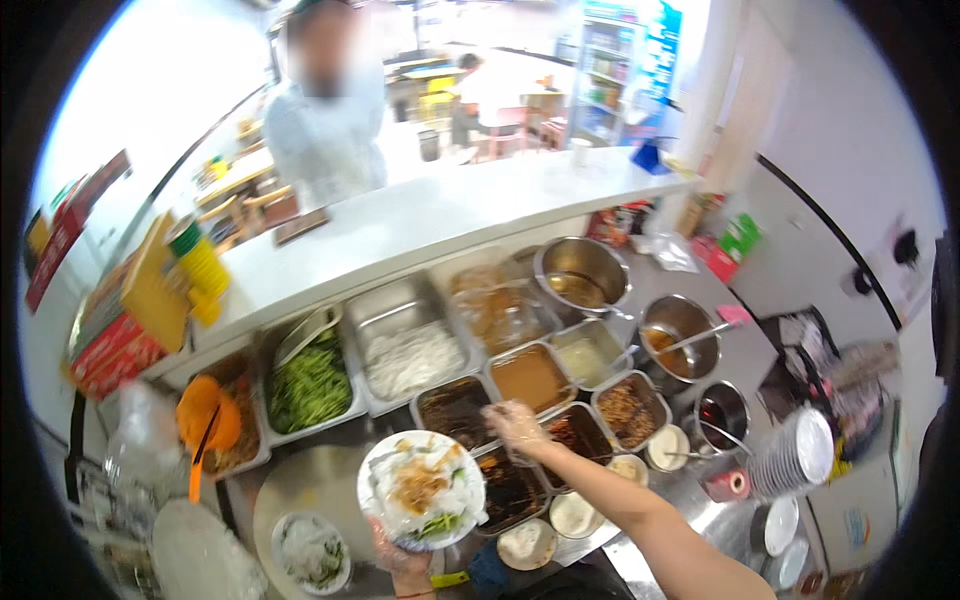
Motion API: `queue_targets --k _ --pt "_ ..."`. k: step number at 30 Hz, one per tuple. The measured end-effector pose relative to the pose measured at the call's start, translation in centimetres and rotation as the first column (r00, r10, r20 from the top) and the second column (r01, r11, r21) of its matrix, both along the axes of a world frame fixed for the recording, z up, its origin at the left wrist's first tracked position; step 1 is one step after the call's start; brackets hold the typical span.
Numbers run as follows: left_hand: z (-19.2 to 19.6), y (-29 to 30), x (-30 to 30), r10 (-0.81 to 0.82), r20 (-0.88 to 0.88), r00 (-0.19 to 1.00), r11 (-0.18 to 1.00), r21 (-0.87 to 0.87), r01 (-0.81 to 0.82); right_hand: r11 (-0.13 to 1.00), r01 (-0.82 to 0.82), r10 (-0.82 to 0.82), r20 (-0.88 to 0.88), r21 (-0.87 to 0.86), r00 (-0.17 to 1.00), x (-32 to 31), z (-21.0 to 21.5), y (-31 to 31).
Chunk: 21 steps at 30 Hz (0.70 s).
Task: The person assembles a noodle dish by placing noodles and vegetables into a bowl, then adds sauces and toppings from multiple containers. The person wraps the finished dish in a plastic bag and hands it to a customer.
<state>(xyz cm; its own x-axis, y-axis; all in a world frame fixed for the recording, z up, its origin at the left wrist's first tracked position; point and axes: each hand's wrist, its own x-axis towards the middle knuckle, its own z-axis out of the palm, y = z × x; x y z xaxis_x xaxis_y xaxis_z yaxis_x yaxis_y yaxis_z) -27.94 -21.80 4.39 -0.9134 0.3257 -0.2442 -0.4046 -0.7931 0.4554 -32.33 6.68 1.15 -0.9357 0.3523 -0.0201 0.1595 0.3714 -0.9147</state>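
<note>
My left hand (402, 555), in a clear thin glove, grips the lower edge of a white plate (376, 505). On it lie white noodle-like strips, a brownish topping (418, 488) and green shreds (440, 524). My right hand (518, 425), also gloved, is over the sauce pans, at the right side of a pan of dark sauce (450, 410) and just below a pan of light brown sauce (530, 378). Its fingers are bent together; what they hold, if anything, I cannot make out. Another plate with white strips and greens (311, 553) stands at the lower left.
Behind the pans are trays of green shreds (311, 388) and white strips (415, 360). Two steel pots (581, 277) with ladles stand right, near stacked white bowls (795, 455). An orange bowl (210, 412) is left. A person (325, 130) stands beyond the white counter (430, 215).
</note>
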Motion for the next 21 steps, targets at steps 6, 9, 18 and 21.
queue_targets --k 6,9,18,21 --pt "4.2 4.2 0.3 -0.074 -0.006 0.997 0.985 0.156 0.074 0.809 0.291 -0.225 -0.187 0.511 0.956 3.3 4.0 8.0" --pt "4.6 6.5 0.7 -0.164 -0.296 0.941 0.965 -0.246 0.091 0.634 0.214 -0.472 0.153 0.743 0.868 6.3 2.3 15.2" --pt "0.8 9.4 -0.8 -0.228 0.037 0.973 0.965 0.145 0.220 0.833 0.078 0.029 -0.184 0.548 0.982 3.2 0.7 8.2" --pt "0.9 8.9 -1.2 -0.207 0.121 0.971 0.972 0.140 0.190 0.743 -0.004 0.329 -0.359 0.670 0.873 5.9 3.8 9.0"
